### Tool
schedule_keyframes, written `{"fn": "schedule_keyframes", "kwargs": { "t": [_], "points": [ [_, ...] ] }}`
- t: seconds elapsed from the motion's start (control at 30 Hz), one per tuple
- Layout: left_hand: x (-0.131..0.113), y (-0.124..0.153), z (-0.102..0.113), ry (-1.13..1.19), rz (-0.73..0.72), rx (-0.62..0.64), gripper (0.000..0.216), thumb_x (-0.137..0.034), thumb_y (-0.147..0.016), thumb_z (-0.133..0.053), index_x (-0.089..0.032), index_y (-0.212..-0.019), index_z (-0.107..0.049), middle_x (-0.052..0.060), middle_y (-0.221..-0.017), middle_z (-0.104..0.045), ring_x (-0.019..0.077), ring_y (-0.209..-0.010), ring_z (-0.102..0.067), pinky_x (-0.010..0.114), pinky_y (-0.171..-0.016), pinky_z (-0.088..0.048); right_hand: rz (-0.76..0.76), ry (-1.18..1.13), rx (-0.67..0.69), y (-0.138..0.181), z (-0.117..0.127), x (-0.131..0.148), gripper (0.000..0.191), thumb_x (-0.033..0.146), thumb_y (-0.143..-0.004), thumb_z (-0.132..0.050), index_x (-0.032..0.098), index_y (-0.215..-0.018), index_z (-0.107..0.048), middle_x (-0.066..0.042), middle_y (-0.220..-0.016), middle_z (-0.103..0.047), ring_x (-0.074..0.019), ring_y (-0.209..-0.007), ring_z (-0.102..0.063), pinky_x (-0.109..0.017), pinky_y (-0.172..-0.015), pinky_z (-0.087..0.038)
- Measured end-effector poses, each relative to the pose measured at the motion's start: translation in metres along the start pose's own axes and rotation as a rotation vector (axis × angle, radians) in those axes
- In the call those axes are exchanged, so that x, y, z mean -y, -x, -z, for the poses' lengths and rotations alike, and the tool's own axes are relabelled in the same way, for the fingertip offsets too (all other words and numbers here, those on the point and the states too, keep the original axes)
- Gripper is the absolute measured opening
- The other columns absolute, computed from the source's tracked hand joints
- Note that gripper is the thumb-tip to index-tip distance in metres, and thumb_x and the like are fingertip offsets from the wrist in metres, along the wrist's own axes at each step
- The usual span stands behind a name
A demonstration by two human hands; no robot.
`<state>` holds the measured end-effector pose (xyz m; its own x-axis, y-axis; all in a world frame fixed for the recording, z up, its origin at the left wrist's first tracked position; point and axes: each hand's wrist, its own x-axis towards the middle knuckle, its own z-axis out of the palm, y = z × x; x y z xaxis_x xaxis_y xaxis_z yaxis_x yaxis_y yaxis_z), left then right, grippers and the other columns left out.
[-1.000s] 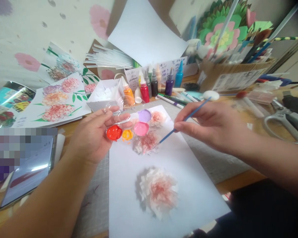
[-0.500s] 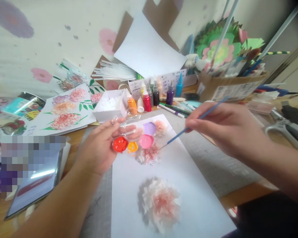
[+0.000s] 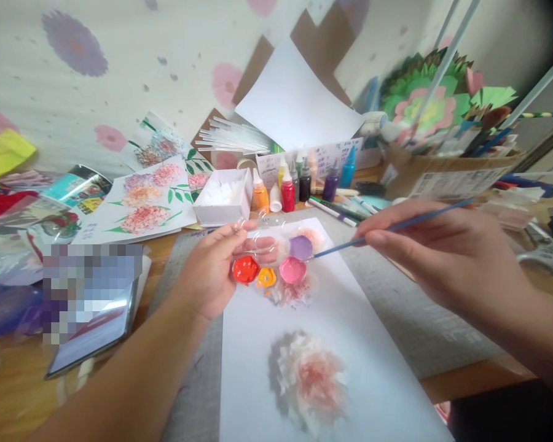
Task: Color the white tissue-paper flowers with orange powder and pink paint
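My left hand (image 3: 216,264) grips the left edge of a clear paint palette (image 3: 265,236), held above a white sheet (image 3: 350,350). Red, orange, pink and purple paint sit in its wells. Between thumb and fingers of my right hand (image 3: 415,245) is a thin blue paintbrush (image 3: 341,247), slanting down to the left. Its tip is at the palette's right edge, by the pink and purple wells; whether it touches paint I cannot tell. A ruffled white flower with a pink centre (image 3: 316,374) lies on the near part of the sheet. Smaller pinkish flowers are partly hidden behind the palette.
Behind the sheet stand several paint bottles (image 3: 287,191) and a white box (image 3: 224,199). Flower paintings (image 3: 142,202) and a tablet-like device (image 3: 96,331) lie on the left. To the right are a cardboard box (image 3: 451,175) of brushes and grey-handled scissors (image 3: 544,261).
The brush tip has moved up, from beside the smaller flower to the palette's right edge, and the brush lies flatter. The whole view has shifted, so things appear farther right.
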<state>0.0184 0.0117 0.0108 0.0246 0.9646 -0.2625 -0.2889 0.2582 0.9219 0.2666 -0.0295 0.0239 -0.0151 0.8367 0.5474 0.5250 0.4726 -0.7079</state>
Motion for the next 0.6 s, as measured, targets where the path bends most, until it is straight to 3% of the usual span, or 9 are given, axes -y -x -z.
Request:
{"fn": "schedule_keyframes", "kwargs": {
  "t": [0.2,0.27,0.4,0.6],
  "points": [
    [0.003,-0.008,0.005,0.026,-0.049,-0.007,0.013,-0.013,-0.087,-0.057,-0.010,-0.094,-0.067,0.015,-0.082,-0.077,0.0274,-0.080,-0.077,0.041,-0.075,-0.062,-0.107,-0.182,-0.095,0.003,0.003,-0.010,0.010,0.035,-0.077,-0.077,0.027,-0.075,-0.073,0.001,-0.073,-0.074,-0.0159,-0.068,-0.066,-0.029,-0.063,-0.048],
    [0.003,-0.011,0.007,0.043,-0.090,-0.018,0.010,-0.012,-0.086,-0.059,-0.011,-0.090,-0.068,0.013,-0.085,-0.077,0.0269,-0.083,-0.076,0.043,-0.075,-0.063,-0.096,-0.201,-0.020,0.003,0.004,-0.012,0.011,0.035,-0.078,-0.076,0.026,-0.075,-0.072,0.001,-0.071,-0.073,-0.0156,-0.067,-0.066,-0.029,-0.063,-0.049],
    [0.004,-0.013,0.009,0.037,-0.139,-0.051,0.008,-0.012,-0.084,-0.061,-0.011,-0.086,-0.069,0.012,-0.086,-0.076,0.0273,-0.086,-0.075,0.044,-0.072,-0.064,-0.024,-0.012,0.173,0.001,0.003,-0.010,0.014,0.031,-0.080,-0.073,0.022,-0.069,-0.070,0.002,-0.063,-0.071,-0.0122,-0.058,-0.063,-0.025,-0.057,-0.048],
    [0.004,-0.011,0.005,0.060,-0.144,-0.057,0.010,-0.009,-0.084,-0.060,-0.011,-0.079,-0.068,0.009,-0.089,-0.075,0.0263,-0.082,-0.075,0.045,-0.070,-0.065,0.035,0.046,0.189,0.003,-0.006,-0.011,0.011,0.026,-0.080,-0.071,0.022,-0.070,-0.070,0.004,-0.062,-0.071,-0.0100,-0.058,-0.064,-0.021,-0.056,-0.049]
  ]
}}
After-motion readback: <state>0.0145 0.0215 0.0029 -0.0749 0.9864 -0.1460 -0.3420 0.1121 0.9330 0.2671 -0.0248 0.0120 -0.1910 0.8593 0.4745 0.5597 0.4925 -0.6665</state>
